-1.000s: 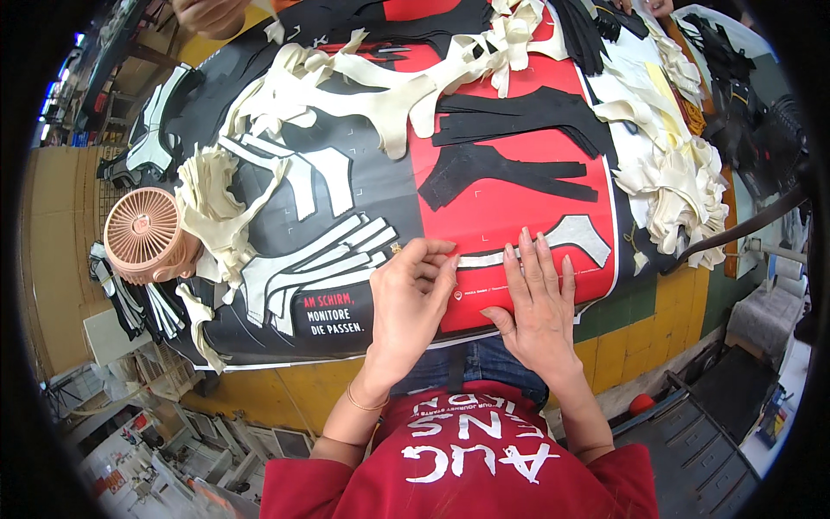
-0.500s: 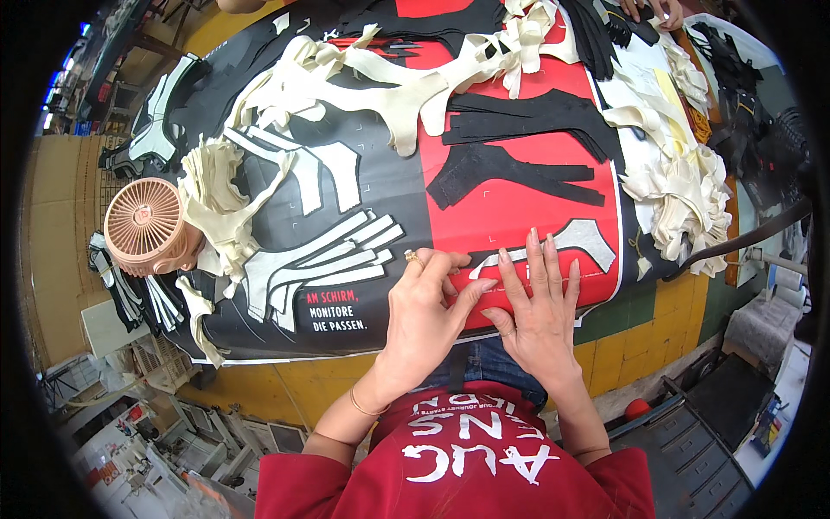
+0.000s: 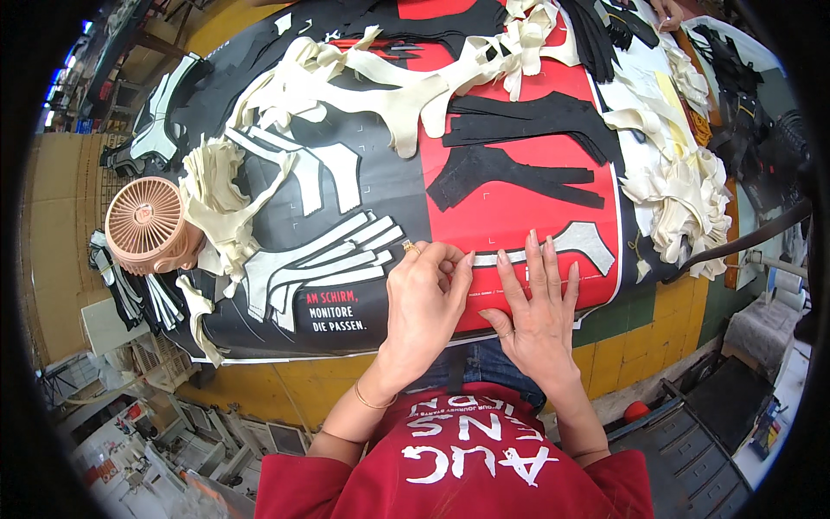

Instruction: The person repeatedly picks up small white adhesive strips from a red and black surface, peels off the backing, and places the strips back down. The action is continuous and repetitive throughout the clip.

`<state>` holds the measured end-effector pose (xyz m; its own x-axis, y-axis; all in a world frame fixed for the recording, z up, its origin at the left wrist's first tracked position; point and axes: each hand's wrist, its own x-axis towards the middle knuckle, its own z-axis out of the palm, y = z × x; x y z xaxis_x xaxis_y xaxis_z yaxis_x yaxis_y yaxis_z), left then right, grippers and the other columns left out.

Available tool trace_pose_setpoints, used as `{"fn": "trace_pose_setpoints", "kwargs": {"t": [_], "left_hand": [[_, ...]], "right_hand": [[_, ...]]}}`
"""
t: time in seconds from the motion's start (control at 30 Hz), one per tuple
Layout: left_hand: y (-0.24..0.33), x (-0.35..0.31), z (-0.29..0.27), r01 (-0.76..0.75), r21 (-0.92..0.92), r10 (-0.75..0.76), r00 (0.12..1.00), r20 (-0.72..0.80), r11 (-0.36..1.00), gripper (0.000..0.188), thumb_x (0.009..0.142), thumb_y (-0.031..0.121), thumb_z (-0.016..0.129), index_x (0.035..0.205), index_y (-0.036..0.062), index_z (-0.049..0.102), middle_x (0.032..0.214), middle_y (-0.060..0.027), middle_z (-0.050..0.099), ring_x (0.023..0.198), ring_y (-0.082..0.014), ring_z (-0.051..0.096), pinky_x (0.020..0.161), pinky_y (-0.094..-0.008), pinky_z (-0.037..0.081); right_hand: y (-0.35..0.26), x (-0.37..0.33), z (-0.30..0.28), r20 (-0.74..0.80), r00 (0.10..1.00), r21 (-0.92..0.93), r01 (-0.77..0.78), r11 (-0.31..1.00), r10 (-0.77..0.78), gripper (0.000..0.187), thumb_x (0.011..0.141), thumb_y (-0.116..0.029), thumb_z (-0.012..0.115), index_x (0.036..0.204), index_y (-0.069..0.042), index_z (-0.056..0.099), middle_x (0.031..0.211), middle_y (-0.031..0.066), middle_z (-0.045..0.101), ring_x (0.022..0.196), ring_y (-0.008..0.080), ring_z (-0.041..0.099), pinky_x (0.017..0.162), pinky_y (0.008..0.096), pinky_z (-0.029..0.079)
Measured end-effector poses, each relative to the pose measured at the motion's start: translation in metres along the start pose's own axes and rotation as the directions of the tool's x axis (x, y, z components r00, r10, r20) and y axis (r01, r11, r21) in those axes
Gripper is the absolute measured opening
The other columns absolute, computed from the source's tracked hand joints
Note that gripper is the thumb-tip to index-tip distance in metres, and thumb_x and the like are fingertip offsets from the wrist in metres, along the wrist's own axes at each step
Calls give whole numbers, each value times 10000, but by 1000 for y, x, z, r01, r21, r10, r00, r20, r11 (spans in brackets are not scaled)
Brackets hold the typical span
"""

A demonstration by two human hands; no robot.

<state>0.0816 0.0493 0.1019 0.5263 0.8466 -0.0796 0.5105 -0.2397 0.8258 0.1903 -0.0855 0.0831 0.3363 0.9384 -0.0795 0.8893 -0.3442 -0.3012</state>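
Note:
A cut fabric piece [image 3: 590, 247], pale grey-white with a dark edge, lies on the red part of the printed table cover. My right hand [image 3: 538, 298] rests flat across its narrow strip, fingers stretched out and slightly spread. At the strip's left end my left hand [image 3: 424, 298] is closed, thumb and fingertips pinched together on that end; the tip itself is hidden by the fingers. Beyond the hands lie black cut pieces [image 3: 510, 177]. To the left of my left hand is a fan of similar pale strips [image 3: 324, 264] with dark edges.
Cream fabric pieces [image 3: 406, 99] sprawl over the far middle, and more are heaped at right [image 3: 679, 203]. A pink fan [image 3: 145, 221] stands at the left edge by a cream stack [image 3: 216, 195]. Another person's hand [image 3: 666, 13] shows at the far right.
My left thumb has drawn in from the right and up against the fingertips, at the strip's left end. My right hand has stayed flat in nearly the same place.

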Motion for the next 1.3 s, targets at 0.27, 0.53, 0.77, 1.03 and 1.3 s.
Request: {"fn": "trace_pose_setpoints", "kwargs": {"t": [0.27, 0.53, 0.77, 1.03, 1.3], "left_hand": [[0, -5, 1, 13, -33, -13, 1000, 5, 999, 99, 871, 46, 720, 839, -19, 653, 707, -107, 580, 546, -193, 558, 534, -332, 459], [-10, -15, 3, -183, 465, 301, 933, -195, 866, 209, 851, -6, 696, 1057, 2, 660, 925, -100, 620, 787, -231, 638, 672, -347, 497], [-25, -49, 5, -513, 533, 389, 858, 336, 673, 654, 925, 452, 603, 1467, 107, 481, 1536, -54, 448, 1460, -252, 350, 1200, -490, 142], [-32, -52, 16, -484, 552, 370, 875, 313, 679, 687, 905, 411, 657, 1471, 73, 464, 1554, -92, 420, 1474, -294, 318, 1204, -545, 4], [-8, -52, 35, -462, 386, 465, 881, 92, 798, 631, 890, 352, 691, 1413, 50, 510, 1545, -168, 389, 1436, -336, 356, 1187, -529, 171]], "right_hand": [[0, 0, 0, -2, 1000, -5, 0, 1000, 0, 672, 938, -541, 542, 1517, -224, 417, 1617, 168, 254, 1506, 342, 207, 1153, 642, 136], [-1, 0, -3, -2, 1000, 13, -5, 1000, 5, 676, 941, -541, 538, 1522, -223, 405, 1620, 161, 251, 1503, 341, 222, 1149, 653, 136], [-6, 3, -8, 16, 1000, -132, -11, 991, 13, 640, 964, -483, 534, 1527, -215, 393, 1621, 161, 248, 1500, 342, 232, 1134, 684, 132], [55, -17, -25, -105, 968, -88, -235, 968, 226, 591, 989, -399, 515, 1492, -100, 438, 1609, 174, 276, 1498, 355, 233, 1152, 660, 138], [43, -8, -3, -391, 913, 47, -102, 994, 112, 305, 954, -182, 614, 1226, -53, 658, 1392, 129, 571, 1350, 322, 475, 1149, 509, 275]]}}
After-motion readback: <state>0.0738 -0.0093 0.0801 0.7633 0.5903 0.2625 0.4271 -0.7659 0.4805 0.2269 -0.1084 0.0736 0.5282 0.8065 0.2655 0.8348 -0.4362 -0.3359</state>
